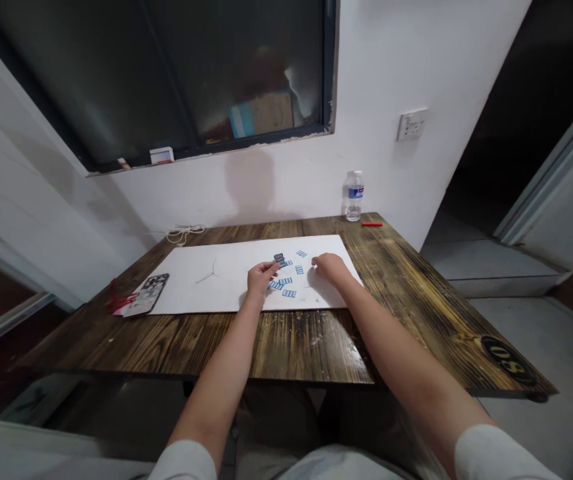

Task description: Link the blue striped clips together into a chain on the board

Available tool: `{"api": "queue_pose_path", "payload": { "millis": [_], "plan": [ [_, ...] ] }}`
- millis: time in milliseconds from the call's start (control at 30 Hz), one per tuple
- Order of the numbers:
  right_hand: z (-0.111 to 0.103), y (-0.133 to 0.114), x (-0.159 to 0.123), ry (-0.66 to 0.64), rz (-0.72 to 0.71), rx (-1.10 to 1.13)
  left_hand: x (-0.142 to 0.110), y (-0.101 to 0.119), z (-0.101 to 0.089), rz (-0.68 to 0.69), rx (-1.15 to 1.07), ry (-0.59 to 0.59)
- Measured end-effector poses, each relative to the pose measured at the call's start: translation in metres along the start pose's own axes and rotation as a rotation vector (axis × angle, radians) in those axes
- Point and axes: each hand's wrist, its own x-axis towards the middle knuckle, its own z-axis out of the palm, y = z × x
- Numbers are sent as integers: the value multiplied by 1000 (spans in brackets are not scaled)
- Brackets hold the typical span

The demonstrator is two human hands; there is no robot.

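My left hand [261, 279] pinches a small dark slotted piece [279, 259] between thumb and fingers, above a white board [236, 263]. Several small blue-edged slotted pieces lie scattered on the board, among them one piece at the back [301, 253], another in the middle [299, 270] and one near the front [289, 293]. Some of them overlap close to my left fingers. To the right of these pieces, my right hand [330, 268] hovers low with its fingertips pressed together. Whatever they may hold is too small to make out.
On the wooden table [406, 320], a patterned phone case [152, 293] and red cord [119, 300] lie at the left. A white cable [185, 232] sits at the back left. A plastic bottle [354, 197] and a red pen [372, 225] are at the back right.
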Motion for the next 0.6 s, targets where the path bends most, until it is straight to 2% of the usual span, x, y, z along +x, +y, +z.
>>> {"api": "queue_pose_path", "payload": {
  "millis": [600],
  "plan": [
    [4,-5,-1,34,-8,5,0,-1,0,4,12,-7]
  ]
}}
